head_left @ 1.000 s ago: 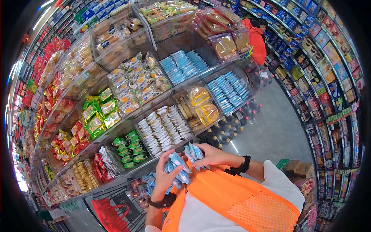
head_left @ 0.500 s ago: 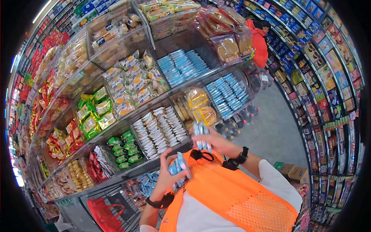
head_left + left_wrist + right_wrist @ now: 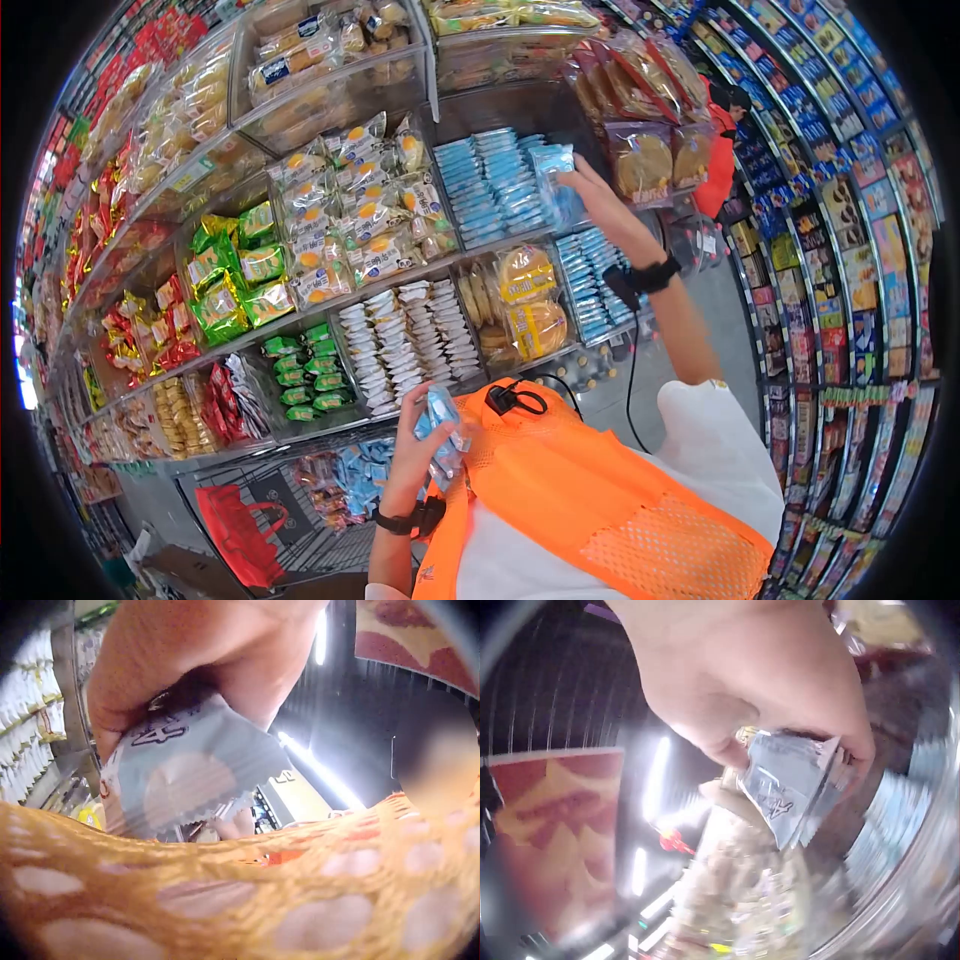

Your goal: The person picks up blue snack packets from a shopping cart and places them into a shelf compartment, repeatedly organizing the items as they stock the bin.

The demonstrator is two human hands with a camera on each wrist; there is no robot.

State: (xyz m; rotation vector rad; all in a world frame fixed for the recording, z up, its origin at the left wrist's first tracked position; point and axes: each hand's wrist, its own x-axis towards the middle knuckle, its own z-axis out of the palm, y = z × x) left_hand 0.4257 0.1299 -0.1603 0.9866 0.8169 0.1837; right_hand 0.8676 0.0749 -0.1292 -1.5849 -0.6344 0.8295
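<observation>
My right hand (image 3: 605, 205) is stretched out over the upper bin of blue packets (image 3: 485, 180) and grips a few more light-blue wrapped snack packets (image 3: 556, 185). In the right wrist view the fingers and thumb pinch a packet (image 3: 784, 784) with a zigzag edge. Close to my chest, my left hand (image 3: 408, 450) holds several blue snack packets (image 3: 446, 432) between thumb and fingers. One packet (image 3: 191, 769) shows dark print in the left wrist view, just over the orange mesh vest (image 3: 240, 892).
Below the upper bin is another bin of blue packets (image 3: 590, 275), beside yellow-labelled round cakes (image 3: 535, 325). Bagged flat cakes (image 3: 645, 165) stand right of my hand. A cart (image 3: 325, 545) with a red bag (image 3: 240, 535) and blue packets is at lower left. A cable (image 3: 632, 390) hangs from my right wrist.
My right hand has moved from in front of my chest up and forward to the upper bin, carrying its packets. My left hand keeps its packets near the chest.
</observation>
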